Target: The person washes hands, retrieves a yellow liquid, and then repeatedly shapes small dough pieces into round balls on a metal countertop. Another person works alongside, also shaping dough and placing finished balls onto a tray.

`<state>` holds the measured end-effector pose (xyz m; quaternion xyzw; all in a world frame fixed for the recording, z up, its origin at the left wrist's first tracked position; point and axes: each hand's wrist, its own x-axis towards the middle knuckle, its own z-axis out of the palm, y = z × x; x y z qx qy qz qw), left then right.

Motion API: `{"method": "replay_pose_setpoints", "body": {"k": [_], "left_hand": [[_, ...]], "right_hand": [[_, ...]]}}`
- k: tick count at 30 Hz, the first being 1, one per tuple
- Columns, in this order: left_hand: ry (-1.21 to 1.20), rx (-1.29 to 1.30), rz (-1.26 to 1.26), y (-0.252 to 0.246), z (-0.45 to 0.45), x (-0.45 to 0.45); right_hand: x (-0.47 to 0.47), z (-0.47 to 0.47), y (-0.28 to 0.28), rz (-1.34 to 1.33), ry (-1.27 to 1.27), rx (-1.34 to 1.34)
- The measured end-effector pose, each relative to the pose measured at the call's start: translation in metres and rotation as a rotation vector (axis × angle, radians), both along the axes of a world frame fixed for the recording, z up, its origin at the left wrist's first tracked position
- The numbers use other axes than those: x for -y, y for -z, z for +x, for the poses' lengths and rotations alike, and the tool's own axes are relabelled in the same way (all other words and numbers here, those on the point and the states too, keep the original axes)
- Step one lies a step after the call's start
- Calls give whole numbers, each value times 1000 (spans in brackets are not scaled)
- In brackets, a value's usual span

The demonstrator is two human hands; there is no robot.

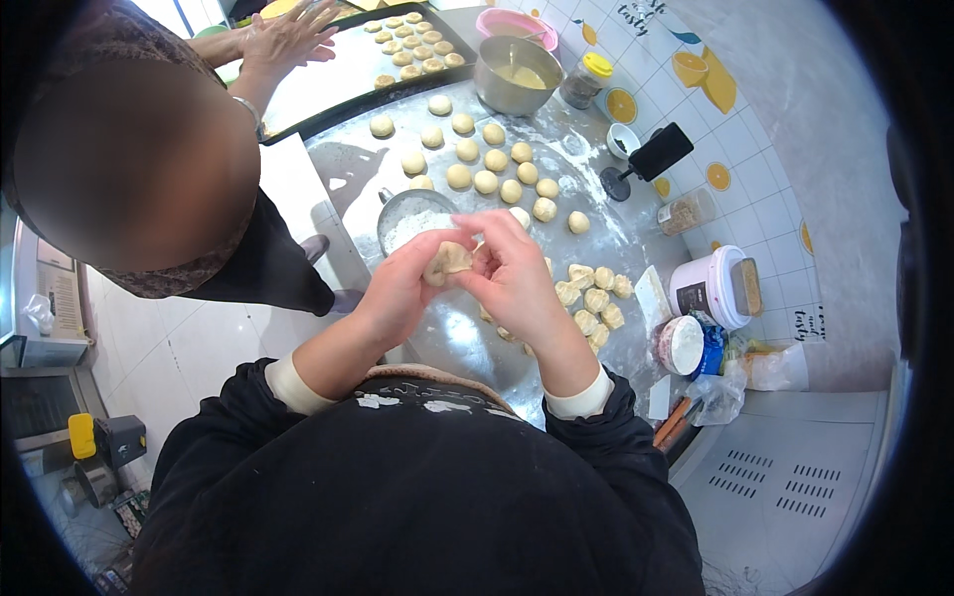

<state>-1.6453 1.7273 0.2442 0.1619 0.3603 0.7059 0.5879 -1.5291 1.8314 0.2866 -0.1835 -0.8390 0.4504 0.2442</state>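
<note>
Between my two hands, above the steel worktop [440,335], is a small piece of dough [448,262] with a folded, uneven edge. My left hand [399,279] cups it from the left, and the fingers of my right hand [514,272] pinch its right side. A metal bowl of white flour [411,222] sits just beyond my hands, partly covered by them. Smooth round dough balls [485,182] lie spread out farther back. To the right of my right hand are several rough, creased dough pieces [596,300]; my wrist hides some of them.
A person [171,171] stands at the left, hands over a baking tray [328,97] of flattened dough rounds [402,57]. At the back is a steel pot [519,82] of yellowish mixture. A phone on a stand [659,153], jars and a white tub [700,287] line the tiled wall.
</note>
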Motion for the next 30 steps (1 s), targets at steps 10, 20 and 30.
{"method": "replay_pose_setpoints", "body": {"k": [10, 20, 30], "left_hand": [[111, -296, -220, -23, -4, -11], [-83, 165, -115, -11, 3, -14], [102, 349, -120, -18, -3, -15]], "right_hand": [[-1, 2, 5, 168, -68, -64], [13, -9, -2, 74, 29, -155], [-8, -1, -4, 542, -26, -127]]}}
